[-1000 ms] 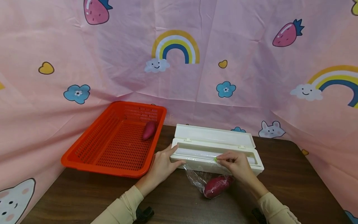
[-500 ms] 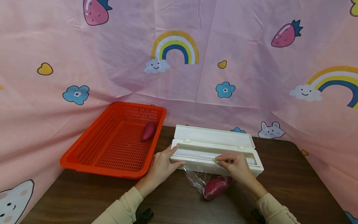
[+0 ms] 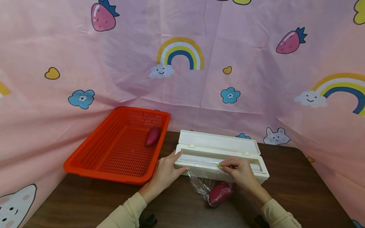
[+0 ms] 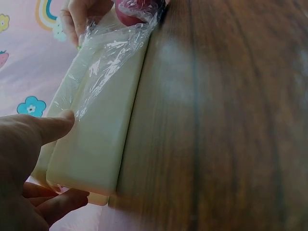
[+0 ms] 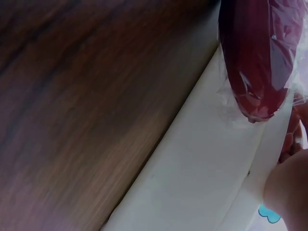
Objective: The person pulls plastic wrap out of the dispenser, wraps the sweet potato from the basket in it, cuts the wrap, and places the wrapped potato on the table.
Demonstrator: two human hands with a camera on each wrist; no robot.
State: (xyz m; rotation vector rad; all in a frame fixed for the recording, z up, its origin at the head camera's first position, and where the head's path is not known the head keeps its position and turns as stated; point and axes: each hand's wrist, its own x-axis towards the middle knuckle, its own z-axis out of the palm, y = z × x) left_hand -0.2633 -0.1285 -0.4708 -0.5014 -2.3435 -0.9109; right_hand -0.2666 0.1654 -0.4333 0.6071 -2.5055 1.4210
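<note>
A white cling film box (image 3: 258, 175) lies on the table with its lid (image 3: 218, 142) folded back and a film roll (image 3: 199, 160) inside. My left hand (image 3: 166, 171) grips the box's left end, thumb on the front wall and fingers at the end, clearest in the left wrist view. My right hand (image 3: 240, 171) pinches a small green slide cutter (image 3: 218, 165) at the box's front edge. Clear film (image 3: 199, 186) runs over the front wall to a purple-red sweet potato (image 3: 220, 193) lying before the box. In the right wrist view, film covers the sweet potato (image 5: 257, 57).
An orange-red plastic basket (image 3: 106, 177) stands left of the box, close to my left forearm. Another sweet potato (image 3: 152, 136) lies in it on the right side. The dark wooden table (image 3: 296, 180) meets a patterned pink cloth (image 3: 251, 85) behind.
The head view has tilted slightly, so the scene sits lower. My right hand and the green slide cutter have shifted very slightly left along the box. My left hand keeps its hold.
</note>
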